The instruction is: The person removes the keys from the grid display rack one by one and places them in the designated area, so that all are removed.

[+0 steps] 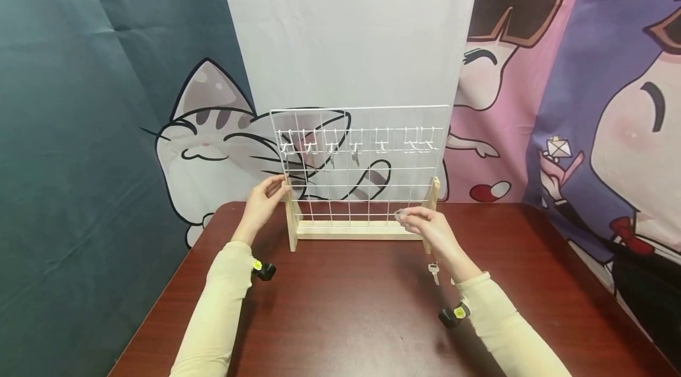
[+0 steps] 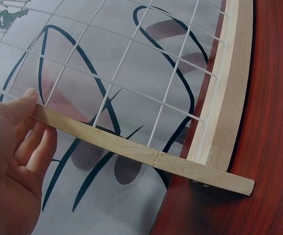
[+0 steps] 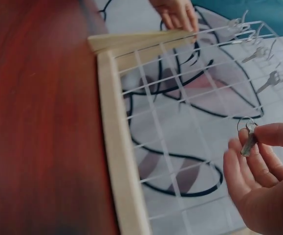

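A white wire grid rack stands upright in wooden feet near the table's back edge. My left hand pinches the upper end of its left wooden post between thumb and fingers. In front of the grid's lower right part, my right hand holds a small key with a metal ring, pinched by thumb and fingers. Several keys hang from white hooks on the grid's left half, one of them a grey key. The hooks to the right carry no keys.
Another key lies on the red-brown table beside my right forearm, which partly hides something small there. A printed cloth backdrop hangs close behind the rack. A pale wooden bar joins the rack's feet.
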Demonstrator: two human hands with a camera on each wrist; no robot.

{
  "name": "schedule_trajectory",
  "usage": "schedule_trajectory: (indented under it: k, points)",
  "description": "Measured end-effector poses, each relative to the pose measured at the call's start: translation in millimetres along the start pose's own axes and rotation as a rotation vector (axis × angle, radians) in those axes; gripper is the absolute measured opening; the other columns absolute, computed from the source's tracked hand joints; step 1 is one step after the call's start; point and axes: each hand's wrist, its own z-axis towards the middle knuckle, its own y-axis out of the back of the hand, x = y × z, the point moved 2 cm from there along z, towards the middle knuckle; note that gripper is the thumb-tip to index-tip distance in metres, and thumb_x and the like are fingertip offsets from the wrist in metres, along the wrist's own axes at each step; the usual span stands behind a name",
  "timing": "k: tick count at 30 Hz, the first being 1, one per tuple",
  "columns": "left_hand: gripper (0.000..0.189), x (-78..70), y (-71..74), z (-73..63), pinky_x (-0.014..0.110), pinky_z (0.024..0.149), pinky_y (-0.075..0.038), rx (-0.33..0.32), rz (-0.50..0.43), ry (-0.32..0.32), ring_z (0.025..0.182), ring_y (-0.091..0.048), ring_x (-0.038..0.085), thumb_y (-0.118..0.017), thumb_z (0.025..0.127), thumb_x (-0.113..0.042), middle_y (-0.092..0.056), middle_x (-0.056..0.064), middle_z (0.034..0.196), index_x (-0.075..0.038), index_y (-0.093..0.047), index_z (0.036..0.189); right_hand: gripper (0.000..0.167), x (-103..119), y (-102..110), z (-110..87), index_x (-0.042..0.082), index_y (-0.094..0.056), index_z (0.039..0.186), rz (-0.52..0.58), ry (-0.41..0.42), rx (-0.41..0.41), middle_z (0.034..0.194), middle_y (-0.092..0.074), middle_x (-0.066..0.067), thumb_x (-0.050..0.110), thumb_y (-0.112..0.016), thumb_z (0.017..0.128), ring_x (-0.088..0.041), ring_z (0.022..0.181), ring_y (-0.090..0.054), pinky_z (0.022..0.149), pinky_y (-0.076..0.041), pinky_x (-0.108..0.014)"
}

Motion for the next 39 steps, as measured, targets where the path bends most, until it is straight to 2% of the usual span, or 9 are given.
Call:
schedule_trajectory:
  k: [2,5,9,11,15,19,23,30,39]
  points:
    - [0.041,0.0,0.0,0.6,0.038,0.111,-0.043,0.002,0.001,-0.006,0.135,-0.050,0.035,-0.066,0.099,-0.009,-0.056,0.024,0.140,0.011,-0.056,0.134,0.032,-7.2,3.1,-1.1,-0.005,-0.070,0.116,-0.072,-0.020,-0.021,0.110,-0.073,-0.005,0.017,-0.073,0.093,-0.008,0.093,-0.064,0.090,-0.054,-0.026]
    - [0.041,-0.4,-0.1,0.7,0.038,0.111,-0.043,0.002,0.001,-0.008,0.135,-0.050,0.035,-0.066,0.099,-0.009,-0.056,0.024,0.140,0.010,-0.056,0.134,0.031,-19.0,7.7,-2.4,0.000,-0.073,0.113,-0.148,-0.062,-0.045,0.099,-0.073,-0.002,0.020,-0.076,0.090,-0.011,0.086,-0.061,0.074,-0.050,-0.025]
    - [0.039,-0.7,-1.0,-0.7,0.038,0.111,-0.043,0.001,-0.001,-0.008,0.135,-0.050,0.035,-0.066,0.099,-0.007,-0.057,0.024,0.140,0.010,-0.057,0.133,0.030,-35.0,12.6,-4.1,-0.003,-0.071,0.111,-0.162,-0.097,-0.030,0.080,-0.068,0.002,0.016,-0.076,0.089,-0.011,0.073,-0.060,0.056,-0.045,-0.020]
    - [0.039,-0.9,-1.4,-1.5,0.037,0.110,-0.044,0.001,-0.001,-0.008,0.134,-0.050,0.035,-0.066,0.098,-0.006,-0.057,0.024,0.139,0.011,-0.057,0.132,0.027,-42.5,14.9,-4.7,-0.006,-0.069,0.109,-0.152,-0.094,-0.003,0.078,-0.068,0.002,0.012,-0.074,0.089,-0.009,0.071,-0.062,0.058,-0.051,-0.021]
    - [0.038,-1.9,-2.0,-0.9,0.033,0.109,-0.045,0.000,-0.007,-0.020,0.134,-0.051,0.036,-0.066,0.098,-0.004,-0.057,0.025,0.138,0.012,-0.057,0.131,0.026,-55.6,18.6,-6.2,-0.013,-0.064,0.110,-0.114,-0.071,0.070,0.086,-0.072,-0.005,0.001,-0.070,0.088,-0.011,0.073,-0.067,0.074,-0.062,-0.033]
    - [0.038,-2.1,-2.4,0.6,0.029,0.107,-0.046,0.004,-0.014,-0.030,0.133,-0.050,0.038,-0.066,0.097,-0.003,-0.057,0.027,0.138,0.014,-0.057,0.131,0.031,-68.3,21.4,-8.9,-0.016,-0.057,0.116,-0.102,-0.087,0.158,0.090,-0.071,-0.013,-0.007,-0.067,0.088,-0.015,0.073,-0.068,0.070,-0.064,-0.037]
    - [0.039,0.1,-3.2,1.0,0.028,0.107,-0.046,0.015,-0.022,-0.028,0.134,-0.049,0.039,-0.065,0.098,-0.002,-0.055,0.030,0.138,0.016,-0.055,0.131,0.029,-79.5,23.4,-12.7,-0.017,-0.059,0.115,-0.155,-0.117,0.205,0.089,-0.070,-0.014,-0.010,-0.067,0.087,-0.020,0.070,-0.070,0.066,-0.064,-0.038]
    - [0.040,1.5,-2.6,0.3,0.033,0.109,-0.044,0.010,-0.031,-0.002,0.134,-0.050,0.037,-0.066,0.098,-0.005,-0.056,0.027,0.138,0.013,-0.056,0.132,0.027,-86.6,25.4,-16.9,-0.017,-0.063,0.109,-0.261,-0.077,0.203,0.083,-0.069,-0.015,-0.011,-0.067,0.084,-0.023,0.070,-0.071,0.067,-0.065,-0.040]
    - [0.040,-0.9,-0.8,-0.1,0.034,0.110,-0.044,0.003,-0.015,-0.007,0.134,-0.050,0.036,-0.066,0.098,-0.005,-0.056,0.026,0.139,0.012,-0.057,0.132,0.025,-90.9,23.0,-19.2,-0.011,-0.068,0.100,-0.378,-0.088,0.167,0.078,-0.065,-0.013,-0.013,-0.068,0.075,-0.021,0.069,-0.069,0.064,-0.064,-0.035]
